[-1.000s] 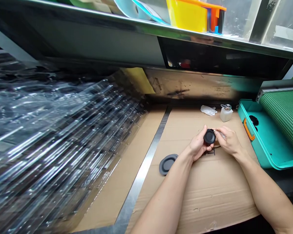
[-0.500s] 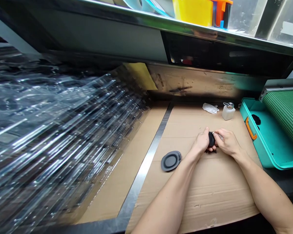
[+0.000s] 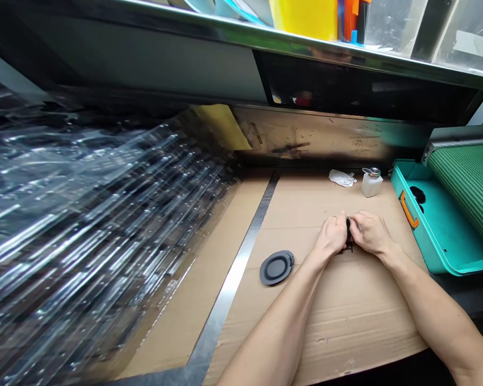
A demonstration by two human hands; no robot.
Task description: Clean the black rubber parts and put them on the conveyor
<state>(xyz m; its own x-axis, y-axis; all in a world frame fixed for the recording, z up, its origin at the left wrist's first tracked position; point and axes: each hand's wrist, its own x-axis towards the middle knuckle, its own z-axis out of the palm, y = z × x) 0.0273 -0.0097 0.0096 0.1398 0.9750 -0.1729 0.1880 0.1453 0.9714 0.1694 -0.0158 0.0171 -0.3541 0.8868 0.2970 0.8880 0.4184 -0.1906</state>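
Both hands meet over the cardboard sheet, closed on a small black part (image 3: 348, 230) that is mostly hidden between them. My left hand (image 3: 333, 232) grips it from the left, with its thumb on top. From the right, my right hand (image 3: 369, 231) pinches the same part with curled fingers. A few thin dark prongs or marks show just below the hands; I cannot tell whether they belong to the part. To the left of my left forearm, a dark grey oval disc (image 3: 277, 267) with a raised ring and a small tab lies flat on the cardboard.
Clear plastic trays (image 3: 116, 225) are stacked on the left. A white pump bottle (image 3: 372, 183) and a crumpled white wipe (image 3: 342, 178) stand at the back. On the right are a teal bin (image 3: 462, 252) with black pieces and a green conveyor belt (image 3: 467, 177).
My hands have closed further around the black part, so less of it shows. The whole view has shifted slightly; the grey disc stays on the cardboard.
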